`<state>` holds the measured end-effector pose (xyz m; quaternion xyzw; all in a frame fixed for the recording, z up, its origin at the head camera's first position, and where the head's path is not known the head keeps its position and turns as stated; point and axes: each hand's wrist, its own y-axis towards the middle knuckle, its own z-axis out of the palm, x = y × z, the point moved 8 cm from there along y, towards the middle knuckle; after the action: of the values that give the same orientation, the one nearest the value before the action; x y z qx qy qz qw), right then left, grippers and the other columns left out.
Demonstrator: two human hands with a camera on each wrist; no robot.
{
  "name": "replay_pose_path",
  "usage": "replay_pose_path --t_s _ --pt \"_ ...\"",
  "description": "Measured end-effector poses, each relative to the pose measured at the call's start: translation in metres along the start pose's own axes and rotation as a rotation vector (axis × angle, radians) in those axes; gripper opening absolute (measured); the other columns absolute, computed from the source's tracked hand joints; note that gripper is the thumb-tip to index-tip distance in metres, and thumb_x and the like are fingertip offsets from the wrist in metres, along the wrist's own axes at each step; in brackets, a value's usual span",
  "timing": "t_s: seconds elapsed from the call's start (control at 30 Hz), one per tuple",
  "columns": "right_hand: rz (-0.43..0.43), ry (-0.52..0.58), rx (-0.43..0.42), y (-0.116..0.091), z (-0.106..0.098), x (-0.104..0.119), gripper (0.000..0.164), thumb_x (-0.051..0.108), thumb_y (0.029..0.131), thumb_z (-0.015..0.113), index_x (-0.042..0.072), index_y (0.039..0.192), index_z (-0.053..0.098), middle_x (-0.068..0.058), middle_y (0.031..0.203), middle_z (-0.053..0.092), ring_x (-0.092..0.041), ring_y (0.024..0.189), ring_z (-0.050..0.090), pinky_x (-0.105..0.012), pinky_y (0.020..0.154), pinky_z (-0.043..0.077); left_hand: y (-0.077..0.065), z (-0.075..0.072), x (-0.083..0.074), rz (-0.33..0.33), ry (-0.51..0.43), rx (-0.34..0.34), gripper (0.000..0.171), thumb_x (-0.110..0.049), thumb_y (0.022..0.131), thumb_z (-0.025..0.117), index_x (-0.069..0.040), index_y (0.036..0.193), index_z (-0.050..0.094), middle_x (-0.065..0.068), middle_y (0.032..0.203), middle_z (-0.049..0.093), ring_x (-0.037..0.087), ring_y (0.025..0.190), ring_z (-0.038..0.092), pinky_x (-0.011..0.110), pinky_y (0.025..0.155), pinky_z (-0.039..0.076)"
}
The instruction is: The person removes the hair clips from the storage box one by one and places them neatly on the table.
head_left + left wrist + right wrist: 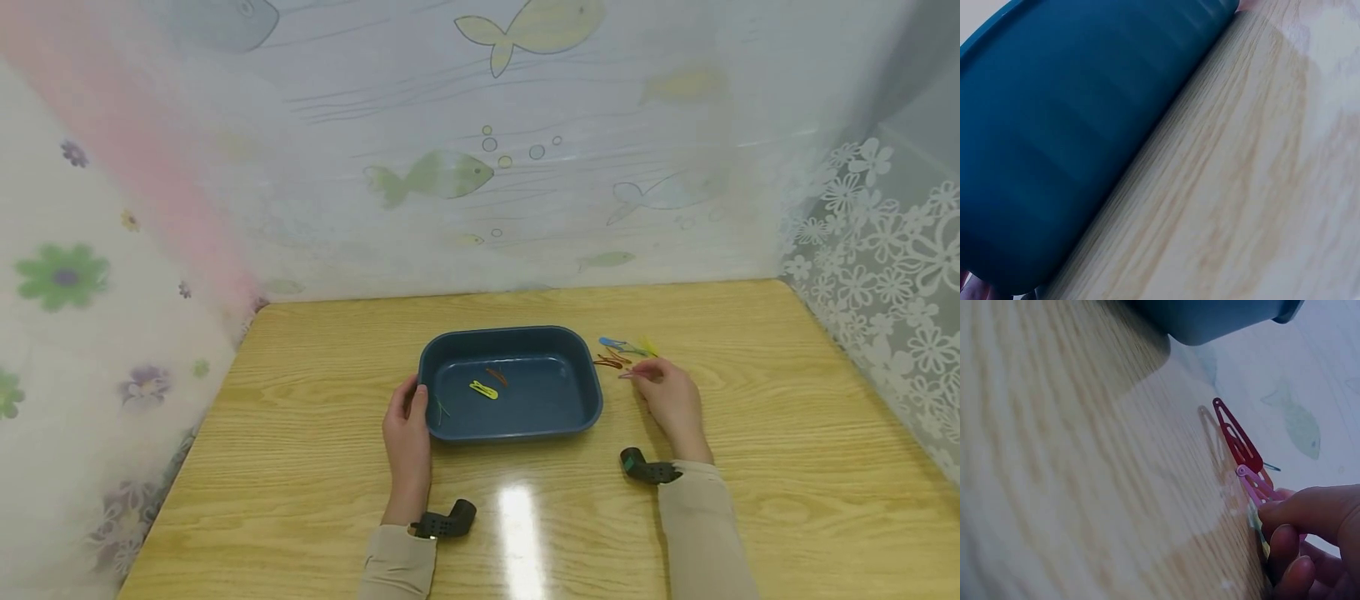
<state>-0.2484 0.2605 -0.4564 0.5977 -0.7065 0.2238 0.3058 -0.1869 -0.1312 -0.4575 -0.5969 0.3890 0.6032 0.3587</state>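
A dark blue basin point(532, 412) stands on the table, holding a yellow hair clip point(484, 390), a reddish-brown clip point(497, 377) and a thin green clip point(442, 407). At its left end my left hand point(407, 433) grips the wall, thumb over the rim and fingers outside. Right of the basin, my right hand point(672, 406) pinches a pink hair clip point(1250, 478) between thumb and fingers. Beside that clip lies a dark red hair clip point(1239, 434). A blue clip point(611, 342) and a yellow clip point(648, 345) lie just behind the right hand, among several others.
The wooden table point(315, 433) runs back to a pale curtain point(330, 217) printed with fish. Flower-patterned sheets stand at both sides. Each wrist wears a black camera, such as the right wrist camera point(647, 468).
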Motion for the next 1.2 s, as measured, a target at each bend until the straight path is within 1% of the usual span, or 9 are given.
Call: replay_pose_path --t_s 0.2,0.43,0.6,0.67,0.8,0.9,0.97,1.03,1.2 --pt "-0.005 -0.027 -0.004 0.0008 0.0005 0.0002 0.023 0.024 0.086 0.059 0.009 0.102 0.062 -0.010 0.095 0.064 -0.017 0.061 0.053 -0.029 0.057 0.040 -0.0005 -0.0001 -0.0001 0.000 0.002 0.004 0.034 -0.040 0.089 0.050 -0.020 0.116 0.055 -0.008 0.114 0.054 0.005 0.107 0.048 0.024 0.092 0.038" --pt "-0.003 -0.020 0.013 0.0001 0.0000 0.0000 0.021 0.020 0.086 0.057 0.007 0.102 0.062 -0.010 0.095 0.063 -0.020 0.070 0.054 -0.030 0.060 0.040 -0.0006 0.0003 0.0000 0.000 -0.002 0.007 0.033 -0.040 0.089 0.050 -0.021 0.115 0.055 -0.007 0.114 0.054 0.005 0.107 0.048 0.024 0.092 0.038" --pt "0.006 -0.007 0.025 -0.0008 0.0004 -0.0003 0.020 0.020 0.087 0.057 0.007 0.101 0.062 -0.010 0.095 0.062 -0.020 0.072 0.055 -0.029 0.061 0.040 -0.0013 -0.0005 0.0006 -0.005 0.004 0.002 0.033 -0.041 0.089 0.050 -0.021 0.115 0.055 -0.008 0.113 0.054 0.005 0.106 0.048 0.025 0.091 0.038" --pt "0.009 -0.004 0.027 -0.0003 0.0004 -0.0006 0.019 0.020 0.087 0.057 0.008 0.101 0.062 -0.009 0.095 0.062 -0.020 0.069 0.055 -0.030 0.059 0.042 -0.0012 -0.0003 0.0002 -0.002 0.007 -0.001 0.034 -0.041 0.089 0.050 -0.021 0.115 0.055 -0.008 0.113 0.054 0.005 0.106 0.048 0.025 0.091 0.038" --pt "0.009 -0.002 0.026 0.0004 0.0001 -0.0005 0.019 0.021 0.087 0.057 0.009 0.101 0.062 -0.009 0.095 0.062 -0.019 0.067 0.054 -0.030 0.058 0.041 -0.0007 -0.0001 -0.0001 -0.002 0.004 -0.004 0.034 -0.041 0.089 0.050 -0.021 0.116 0.056 -0.008 0.113 0.054 0.005 0.106 0.048 0.024 0.091 0.038" --pt "0.005 -0.005 0.023 0.0007 -0.0004 0.0002 0.019 0.020 0.087 0.057 0.008 0.101 0.062 -0.009 0.095 0.062 -0.019 0.070 0.054 -0.029 0.060 0.040 -0.0005 -0.0002 -0.0001 -0.004 0.000 -0.007 0.033 -0.040 0.089 0.051 -0.021 0.115 0.056 -0.008 0.113 0.054 0.005 0.106 0.048 0.025 0.091 0.038" --pt "0.002 -0.006 0.023 0.0008 -0.0006 0.0004 0.019 0.020 0.087 0.057 0.008 0.101 0.062 -0.010 0.095 0.062 -0.020 0.069 0.054 -0.030 0.060 0.040 -0.0005 -0.0003 -0.0002 -0.004 -0.001 -0.009 0.033 -0.040 0.089 0.051 -0.020 0.115 0.056 -0.008 0.113 0.054 0.004 0.106 0.048 0.025 0.091 0.038" --pt "0.000 -0.009 0.021 0.0006 -0.0010 0.0011 0.019 0.020 0.086 0.057 0.008 0.101 0.062 -0.010 0.094 0.062 -0.018 0.066 0.054 -0.029 0.060 0.039 -0.0006 -0.0002 -0.0002 -0.004 -0.003 -0.009 0.033 -0.040 0.089 0.051 -0.020 0.115 0.056 -0.008 0.113 0.054 0.004 0.106 0.048 0.025 0.091 0.038" --pt "0.006 0.017 0.031 0.0004 -0.0003 0.0005 0.021 0.021 0.086 0.058 0.008 0.102 0.062 -0.010 0.094 0.062 -0.015 0.055 0.054 -0.029 0.053 0.043 -0.0007 -0.0002 0.0003 -0.005 -0.003 -0.009 0.033 -0.041 0.089 0.051 -0.021 0.115 0.056 -0.008 0.113 0.054 0.005 0.106 0.048 0.025 0.091 0.038"
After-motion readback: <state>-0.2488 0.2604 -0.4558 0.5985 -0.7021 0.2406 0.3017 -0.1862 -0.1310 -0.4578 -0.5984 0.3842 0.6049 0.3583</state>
